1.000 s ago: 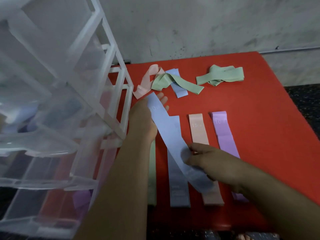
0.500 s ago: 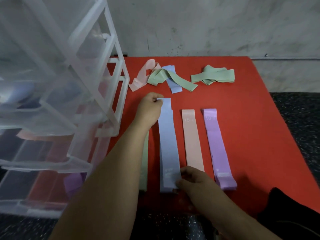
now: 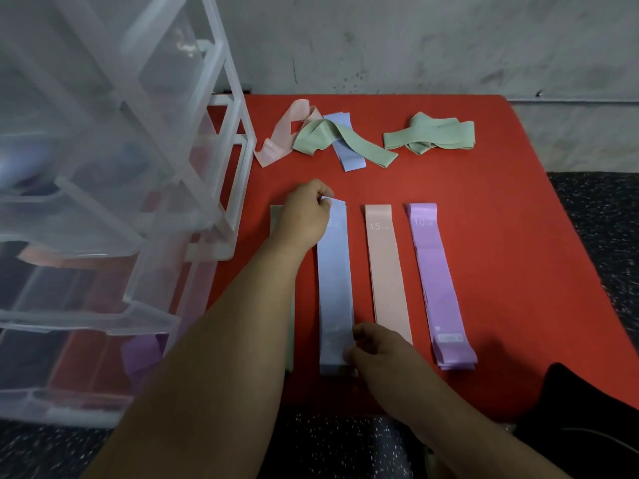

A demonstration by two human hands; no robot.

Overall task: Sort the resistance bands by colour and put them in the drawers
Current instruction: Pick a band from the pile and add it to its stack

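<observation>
The tall clear plastic drawer unit [image 3: 114,188] looks glossy and smooth, its walls catching pale highlights. The long flat blue band [image 3: 334,288], the peach band [image 3: 387,274] and the lilac band [image 3: 436,281] look like soft matt stretch cloth, as do the crumpled green ones [image 3: 428,135]. They lie on a matt red mat [image 3: 511,243] over rough, speckled dark flooring [image 3: 598,216], before a mottled, stone-like grey wall [image 3: 415,39].

Single head-worn wide-angle view, looking forward and steeply down over the red mat [image 3: 484,236] from its near edge. Close range: both forearms enter from the bottom. Clear plastic drawer unit [image 3: 103,202] looms very near at left, grey wall [image 3: 415,39] across the top. No second view.
</observation>
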